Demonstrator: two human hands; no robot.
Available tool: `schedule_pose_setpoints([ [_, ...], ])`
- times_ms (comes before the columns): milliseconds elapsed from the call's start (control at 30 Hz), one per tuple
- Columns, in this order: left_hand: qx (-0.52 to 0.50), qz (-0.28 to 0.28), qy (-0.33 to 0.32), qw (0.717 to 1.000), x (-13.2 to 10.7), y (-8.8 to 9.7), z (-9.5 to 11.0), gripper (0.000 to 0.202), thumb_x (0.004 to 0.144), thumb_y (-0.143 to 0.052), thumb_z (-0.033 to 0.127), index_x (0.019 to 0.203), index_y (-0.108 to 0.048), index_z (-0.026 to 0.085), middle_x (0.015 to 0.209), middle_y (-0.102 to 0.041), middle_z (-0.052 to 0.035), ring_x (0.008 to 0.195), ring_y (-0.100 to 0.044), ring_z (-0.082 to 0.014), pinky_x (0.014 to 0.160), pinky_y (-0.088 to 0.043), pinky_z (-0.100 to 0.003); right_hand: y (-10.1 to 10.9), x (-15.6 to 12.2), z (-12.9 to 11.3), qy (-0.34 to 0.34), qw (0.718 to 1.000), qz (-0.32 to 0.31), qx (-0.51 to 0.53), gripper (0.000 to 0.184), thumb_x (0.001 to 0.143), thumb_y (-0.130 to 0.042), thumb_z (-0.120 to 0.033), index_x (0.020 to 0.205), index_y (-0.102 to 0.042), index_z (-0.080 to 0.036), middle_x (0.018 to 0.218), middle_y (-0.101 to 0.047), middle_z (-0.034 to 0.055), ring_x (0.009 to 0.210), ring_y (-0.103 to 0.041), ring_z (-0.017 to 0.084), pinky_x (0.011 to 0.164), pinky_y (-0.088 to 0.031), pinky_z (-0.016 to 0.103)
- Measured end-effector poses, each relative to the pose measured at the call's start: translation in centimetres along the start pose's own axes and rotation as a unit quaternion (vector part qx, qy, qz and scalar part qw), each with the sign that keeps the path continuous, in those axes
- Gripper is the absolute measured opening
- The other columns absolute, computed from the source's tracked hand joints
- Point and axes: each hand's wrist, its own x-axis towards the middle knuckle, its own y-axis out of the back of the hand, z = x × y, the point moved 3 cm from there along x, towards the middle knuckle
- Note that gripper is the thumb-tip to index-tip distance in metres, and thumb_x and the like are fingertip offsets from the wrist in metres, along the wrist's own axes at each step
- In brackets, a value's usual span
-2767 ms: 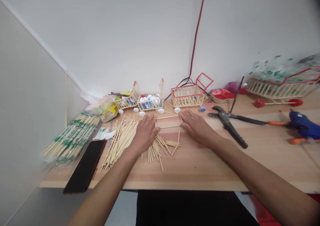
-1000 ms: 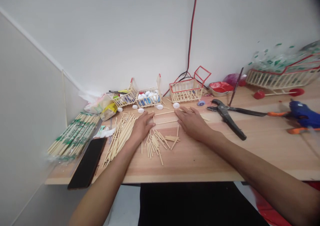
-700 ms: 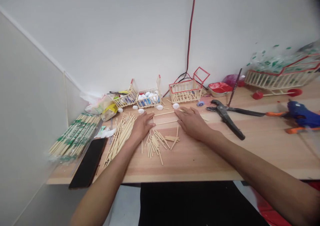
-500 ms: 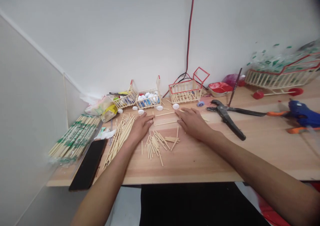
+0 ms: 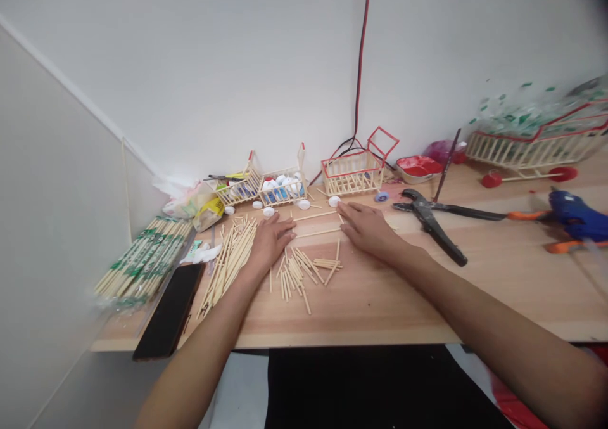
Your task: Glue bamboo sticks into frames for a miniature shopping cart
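A flat rectangle of thin wooden sticks lies on the table between my hands. My left hand rests at its left end, fingers stretched out and fingertips against the stick ends; the hand covers the short left side. At the right end, my right hand lies with its fingers extended and spread, touching the corner near a short stick. Neither hand is closed round anything. Just in front, short cut sticks lie in a loose pile. Longer sticks are heaped left of my left hand.
Small stick carts line the wall, some with white wheels. Pliers and a blue glue gun lie right. A red paint dish sits behind. On the left are packaged sticks and a black phone-like slab.
My right hand has shifted slightly right, uncovering more of the rectangle's right end. My left hand has moved very little, its fingers now over the rectangle's left side.
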Motion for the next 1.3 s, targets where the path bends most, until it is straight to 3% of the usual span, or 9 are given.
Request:
schedule_pose_setpoints([
  [167,0.007,0.003,-0.003,1.000,0.0,0.0,0.0,0.028,0.086,-0.064,0.026,0.113,-0.072,0.022,0.123,-0.068,-0.0059,0.135,-0.046,-0.0295,0.112,-0.033,-0.051,0.1,0.0,1.1,0.024,0.998,0.018,0.046,0.055,0.092,-0.042,-0.027,0.144,-0.043,-0.010,0.143,-0.051,0.0175,0.134,-0.044,0.028,0.106,-0.037,0.046],
  [333,0.017,-0.004,-0.008,1.000,0.0,0.1,0.1,0.028,0.086,-0.063,0.027,0.113,-0.072,0.021,0.123,-0.068,-0.0058,0.134,-0.045,-0.0300,0.111,-0.034,-0.051,0.2,-0.2,0.4,0.035,0.999,0.023,0.021,0.049,0.093,-0.040,-0.024,0.140,-0.047,-0.012,0.143,-0.051,0.0167,0.136,-0.040,0.029,0.108,-0.032,0.048],
  [567,0.018,-0.002,-0.010,1.000,0.1,-0.1,0.0,0.029,0.087,-0.062,0.026,0.114,-0.071,0.021,0.125,-0.067,-0.0058,0.134,-0.046,-0.0295,0.111,-0.034,-0.050,0.4,-0.2,-0.3,0.019,1.000,0.015,0.007,0.054,0.092,-0.044,-0.022,0.144,-0.041,-0.007,0.135,-0.058,0.0169,0.130,-0.045,0.029,0.107,-0.031,0.044],
  [933,0.039,0.013,-0.008,0.999,0.1,-0.2,-0.2,0.038,0.086,-0.063,0.028,0.123,-0.065,0.024,0.130,-0.064,-0.0083,0.132,-0.048,-0.0292,0.111,-0.035,-0.049,0.6,0.3,0.1,-0.001,1.000,-0.007,-0.001,0.054,0.089,-0.051,-0.025,0.142,-0.044,-0.016,0.131,-0.062,0.0121,0.121,-0.052,0.028,0.104,-0.028,0.043],
  [1200,0.041,0.018,-0.065,0.997,0.3,-0.3,-0.2,0.036,0.086,-0.061,0.025,0.120,-0.066,0.014,0.126,-0.064,-0.0129,0.120,-0.056,-0.0259,0.107,-0.041,-0.043,0.6,0.2,-0.2,-0.009,1.000,-0.011,0.001,0.056,0.090,-0.050,-0.025,0.144,-0.041,-0.014,0.131,-0.063,0.0113,0.118,-0.051,0.028,0.103,-0.027,0.041],
  [1300,0.068,0.002,-0.085,0.994,0.5,-0.5,-0.1,0.034,0.088,-0.058,0.024,0.120,-0.066,0.014,0.130,-0.062,-0.0120,0.125,-0.052,-0.0264,0.110,-0.037,-0.045,0.6,0.1,-0.2,-0.007,1.000,-0.008,-0.005,0.056,0.090,-0.050,-0.025,0.144,-0.041,-0.013,0.130,-0.063,0.0114,0.117,-0.051,0.029,0.103,-0.027,0.041],
])
